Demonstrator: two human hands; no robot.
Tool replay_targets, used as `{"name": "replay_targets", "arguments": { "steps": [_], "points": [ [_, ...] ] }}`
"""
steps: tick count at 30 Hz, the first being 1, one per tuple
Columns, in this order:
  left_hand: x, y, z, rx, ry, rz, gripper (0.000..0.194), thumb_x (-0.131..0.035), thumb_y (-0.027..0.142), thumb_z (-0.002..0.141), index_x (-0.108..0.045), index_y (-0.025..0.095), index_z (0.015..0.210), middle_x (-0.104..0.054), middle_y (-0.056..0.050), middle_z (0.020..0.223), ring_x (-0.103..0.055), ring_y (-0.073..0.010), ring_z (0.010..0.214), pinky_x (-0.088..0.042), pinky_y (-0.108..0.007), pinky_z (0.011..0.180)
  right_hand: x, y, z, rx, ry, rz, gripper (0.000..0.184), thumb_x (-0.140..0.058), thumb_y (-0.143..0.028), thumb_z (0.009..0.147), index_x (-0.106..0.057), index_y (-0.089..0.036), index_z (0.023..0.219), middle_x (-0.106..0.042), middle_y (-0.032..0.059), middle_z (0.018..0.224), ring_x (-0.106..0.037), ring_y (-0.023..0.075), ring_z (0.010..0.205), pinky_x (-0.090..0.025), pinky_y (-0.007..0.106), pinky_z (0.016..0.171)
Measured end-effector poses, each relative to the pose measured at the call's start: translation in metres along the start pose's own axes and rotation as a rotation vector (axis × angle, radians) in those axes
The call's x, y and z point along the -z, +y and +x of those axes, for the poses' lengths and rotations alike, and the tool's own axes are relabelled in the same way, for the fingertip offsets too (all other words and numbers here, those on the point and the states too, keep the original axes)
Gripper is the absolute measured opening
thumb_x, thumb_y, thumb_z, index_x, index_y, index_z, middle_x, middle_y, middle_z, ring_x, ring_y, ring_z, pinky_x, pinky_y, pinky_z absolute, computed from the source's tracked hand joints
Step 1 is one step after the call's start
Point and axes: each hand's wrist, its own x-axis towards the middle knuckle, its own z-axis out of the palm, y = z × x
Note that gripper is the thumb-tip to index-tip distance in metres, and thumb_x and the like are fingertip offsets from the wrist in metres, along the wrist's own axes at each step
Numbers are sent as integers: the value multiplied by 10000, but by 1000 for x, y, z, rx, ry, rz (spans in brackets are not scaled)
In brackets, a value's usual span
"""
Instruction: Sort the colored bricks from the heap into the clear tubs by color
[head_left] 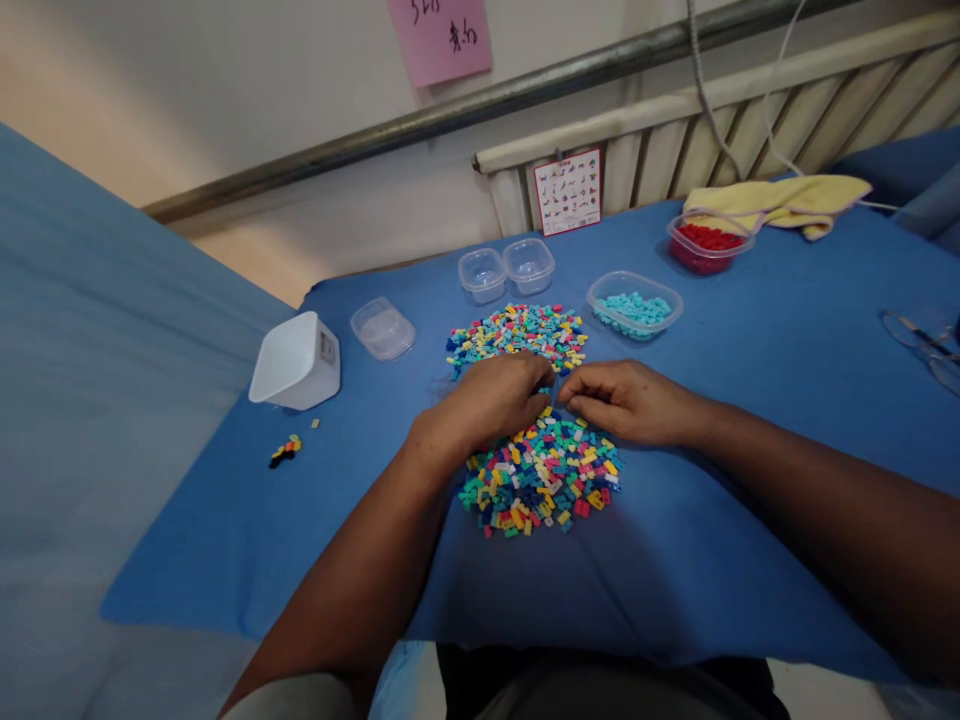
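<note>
Small multicoloured toy building bricks lie in two heaps on the blue cloth, a near heap (544,480) and a far heap (517,328). Between the heaps, my left hand (504,395) rests palm down with its fingers curled in among the bricks. Its fingertips are partly hidden, so what they hold cannot be made out. Facing it from the right, my right hand (626,398) has thumb and fingers pinched together at the heaps' right side. Anything in that pinch is too small or covered to name. The fingertips of both hands are close together.
Behind the far heap stand two clear tubs (529,265). Turquoise bricks fill a container (636,308); red ones fill another tub (705,245). Leftward are a clear lid-like tray (383,330), a white bin (296,362) and a few loose bricks (286,450). A yellow cloth (780,203) lies back right.
</note>
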Motion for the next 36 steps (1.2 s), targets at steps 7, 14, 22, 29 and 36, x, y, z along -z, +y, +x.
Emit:
{"name": "replay_targets", "arguments": {
  "steps": [7,14,22,29,36],
  "points": [
    [1,6,1,5,-6,74,165,-590,251,995,-727,182,1054,-780,-103,1075,-731,-281,955,-457,-357,724,0,-1,1,6,-3,12,178,-622,-202,1006,-772,-222,1099,-715,-14,827,-559,134,657,-396,265,635],
    [9,13,-1,58,-18,-9,101,-613,190,938,-657,198,1029,-773,-72,1007,-695,-242,846,-415,-342,672,0,0,2,13,-3,2,164,-615,-211,1018,-764,-226,1085,-708,-20,822,-554,132,657,-395,266,641],
    [3,7,3,12,-13,20,81,-598,183,922,-672,202,950,-761,-78,962,-674,-241,804,-382,-347,654,2,-4,3,41,21,-38,171,-621,-192,989,-762,-217,1082,-720,-21,817,-603,139,681,-408,269,653],
    [17,4,19,-44,60,13,225,-578,198,980,-787,166,1056,-787,-109,1030,-717,-264,933,-491,-359,789,2,-5,6,46,27,-71,159,-629,-191,995,-762,-220,1076,-746,-17,828,-615,139,679,-417,272,669],
    [50,18,95,-121,351,-103,289,-608,204,1018,-780,153,1244,-789,-115,1178,-707,-234,1012,-536,-346,923,3,-4,4,42,30,-47,166,-629,-197,1009,-773,-216,1090,-775,1,870,-655,148,711,-460,279,694]
  ]
}}
